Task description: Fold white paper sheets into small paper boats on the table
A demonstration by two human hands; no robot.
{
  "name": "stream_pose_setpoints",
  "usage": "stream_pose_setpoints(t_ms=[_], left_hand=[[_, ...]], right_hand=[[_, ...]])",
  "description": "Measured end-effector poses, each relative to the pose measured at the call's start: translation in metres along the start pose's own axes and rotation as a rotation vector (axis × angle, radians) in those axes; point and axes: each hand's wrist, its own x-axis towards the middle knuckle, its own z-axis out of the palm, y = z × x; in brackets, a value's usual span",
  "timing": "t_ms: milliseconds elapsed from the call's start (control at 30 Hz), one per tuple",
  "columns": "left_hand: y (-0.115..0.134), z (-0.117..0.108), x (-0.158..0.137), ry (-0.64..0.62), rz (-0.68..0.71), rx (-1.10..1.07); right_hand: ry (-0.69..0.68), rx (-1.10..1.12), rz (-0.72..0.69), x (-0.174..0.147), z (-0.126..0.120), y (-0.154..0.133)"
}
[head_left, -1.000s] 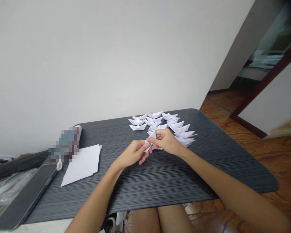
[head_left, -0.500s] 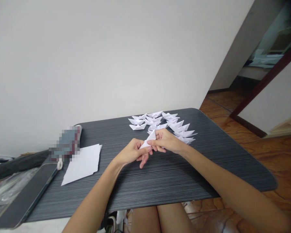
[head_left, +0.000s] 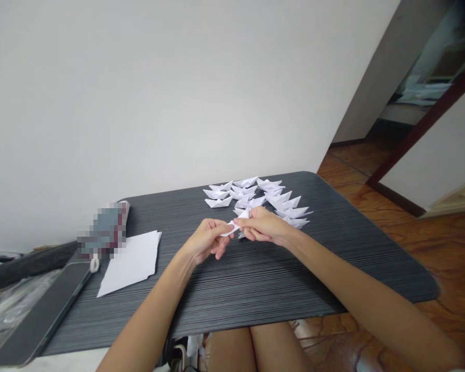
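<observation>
Between my two hands, above the dark table, is a small white folded paper boat (head_left: pixel 243 215). My left hand (head_left: pixel 208 239) pinches its left end between thumb and fingers. The thumb and curled fingers of my right hand (head_left: pixel 262 225) grip its right side and hide part of it. Just beyond my hands stand several finished white paper boats, one of them a boat (head_left: pixel 218 202) at the near left of the group. My right hand partly covers the nearest ones.
A stack of white paper sheets (head_left: pixel 134 263) lies on the left of the dark striped table (head_left: pixel 256 294). Beside it are a blurred-out object (head_left: pixel 103 230) and a dark flat panel (head_left: pixel 42 320) with a white loop (head_left: pixel 95 264). A white wall (head_left: pixel 178 93) rises behind the table.
My left hand has turned and shifted slightly left, its fingers more curled. The right fingers have closed in more on the paper boat, which now looks flatter and more stretched at its left end.
</observation>
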Motion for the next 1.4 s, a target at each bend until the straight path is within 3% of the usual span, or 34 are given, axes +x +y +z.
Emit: stream_pose_setpoints(t_ms=[300,533,767,900,1100,1267,1400], left_hand=[[0.007,-0.003,-0.005,-0.138,0.026,0.085],[0.008,-0.010,-0.008,-0.105,0.005,0.156],[0.006,-0.014,-0.009,-0.120,0.035,0.159],[0.004,-0.015,-0.006,-0.031,0.060,0.175],[0.004,-0.020,-0.004,0.334,0.311,0.285],[0.003,-0.021,-0.003,0.341,0.394,0.332],[-0.001,-0.022,-0.002,0.327,0.420,0.351]], right_hand=[[-0.070,0.030,-0.052,-0.002,-0.002,0.000],[-0.170,0.134,0.028,0.001,-0.008,0.002],[0.177,-0.064,-0.138,0.004,-0.006,0.005],[0.220,-0.097,-0.245,0.004,-0.008,0.005],[0.332,-0.098,-0.317,0.004,-0.016,0.001],[0.403,-0.133,-0.393,0.005,-0.019,0.003],[0.393,-0.327,-0.504,0.001,-0.017,0.002]])
